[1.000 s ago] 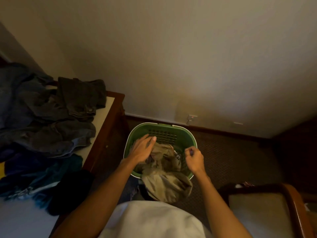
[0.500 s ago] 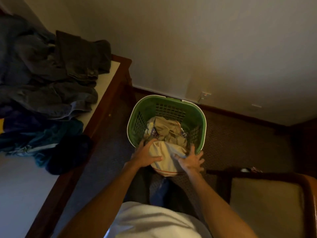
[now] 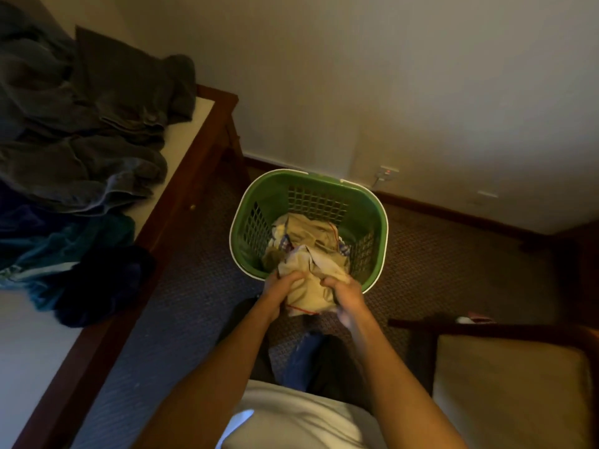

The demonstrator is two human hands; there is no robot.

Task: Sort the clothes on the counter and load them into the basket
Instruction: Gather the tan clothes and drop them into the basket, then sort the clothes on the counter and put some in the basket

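A green laundry basket (image 3: pixel 256 202) with a white rim stands on the carpet by the wall. Light-coloured clothes (image 3: pixel 308 231) lie inside it. A cream garment (image 3: pixel 308 286) with a red thread line hangs over the basket's near rim. My left hand (image 3: pixel 280 291) grips its left side and my right hand (image 3: pixel 345 294) grips its right side. On the white counter (image 3: pixel 191 124) at the left lies a pile of dark grey clothes (image 3: pixel 81 124), with teal and dark blue clothes (image 3: pixel 71 254) nearer to me.
The counter has a dark wooden edge (image 3: pixel 136 286) running diagonally beside me. A chair with a cream cushion (image 3: pixel 512 390) and dark wooden frame stands at the right. A wall socket (image 3: pixel 387 172) sits low on the wall behind the basket.
Both hands drew back from inside the basket to its near rim and closed on the cream garment. My view tilted down and towards the basket.
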